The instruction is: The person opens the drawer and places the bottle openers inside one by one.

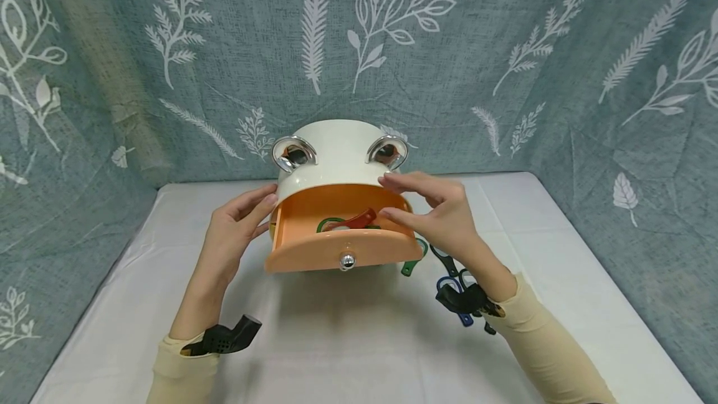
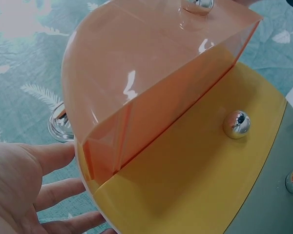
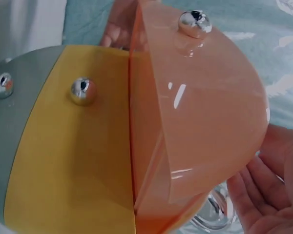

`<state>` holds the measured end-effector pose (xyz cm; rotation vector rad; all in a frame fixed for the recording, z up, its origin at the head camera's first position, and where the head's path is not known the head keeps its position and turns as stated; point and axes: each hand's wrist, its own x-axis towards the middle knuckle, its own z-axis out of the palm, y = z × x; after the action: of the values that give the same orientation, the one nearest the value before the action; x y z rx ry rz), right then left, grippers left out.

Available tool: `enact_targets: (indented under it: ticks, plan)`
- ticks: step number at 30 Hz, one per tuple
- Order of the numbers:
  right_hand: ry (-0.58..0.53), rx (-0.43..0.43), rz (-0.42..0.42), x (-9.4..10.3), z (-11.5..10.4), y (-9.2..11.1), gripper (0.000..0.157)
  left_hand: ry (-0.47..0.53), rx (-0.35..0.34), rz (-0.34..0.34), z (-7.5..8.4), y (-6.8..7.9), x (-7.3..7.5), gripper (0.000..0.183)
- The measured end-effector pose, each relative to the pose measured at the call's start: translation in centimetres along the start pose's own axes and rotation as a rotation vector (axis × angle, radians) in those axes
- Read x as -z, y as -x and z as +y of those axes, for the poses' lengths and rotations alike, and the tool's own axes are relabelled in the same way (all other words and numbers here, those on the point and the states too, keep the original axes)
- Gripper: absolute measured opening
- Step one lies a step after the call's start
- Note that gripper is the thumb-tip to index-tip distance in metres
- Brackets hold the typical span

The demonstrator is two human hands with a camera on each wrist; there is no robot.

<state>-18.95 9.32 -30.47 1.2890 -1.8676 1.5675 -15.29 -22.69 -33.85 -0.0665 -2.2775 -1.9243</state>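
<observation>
A small rounded cabinet has a white shell and two chrome rings at its upper front. Its top orange drawer, with a round chrome knob, is pulled out. Inside the drawer lie a red-handled item and a green loop-shaped item, partly hidden by the front panel. My left hand rests its extended fingertips against the cabinet's left side. On the right, my right hand has its fingers spread at the cabinet's right edge, thumb by the drawer opening; it grips nothing visible.
Below the orange drawer are a yellow drawer and a grey-green drawer, both closed. On the white-covered table, right of the cabinet, lie a green looped item and several black and blue items, partly behind my right wrist.
</observation>
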Motion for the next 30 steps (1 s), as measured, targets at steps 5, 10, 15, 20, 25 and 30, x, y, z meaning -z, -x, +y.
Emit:
enact_targets:
  ticks: [5, 10, 15, 20, 25, 30]
  plan:
    - [0.040, -0.027, 0.112, 0.6, -0.3, 0.6, 0.048, 0.001, -0.004, -0.002, 0.1, 0.0, -0.1, 0.058]
    - [0.039, -0.093, 0.240, 1.4, -0.9, 1.3, 0.043, 0.003, -0.004, -0.007, 0.1, 0.0, -0.2, 0.057]
    - [0.059, -0.130, 0.341, 2.3, -2.0, 2.1, 0.035, 0.007, 0.003, -0.005, 0.1, 0.0, -0.1, 0.059]
    - [0.114, -0.209, 0.394, 3.2, -1.1, 3.9, 0.030, 0.002, 0.002, -0.004, 0.1, 0.0, 0.1, 0.059]
    - [0.178, -0.346, 0.413, 3.8, 0.9, 6.9, 0.028, 0.003, -0.001, -0.008, 0.1, 0.0, 0.1, 0.059]
    - [0.209, -0.548, 0.398, 3.5, 1.4, 9.6, 0.030, 0.006, -0.004, -0.009, 0.0, 0.0, 0.0, 0.058]
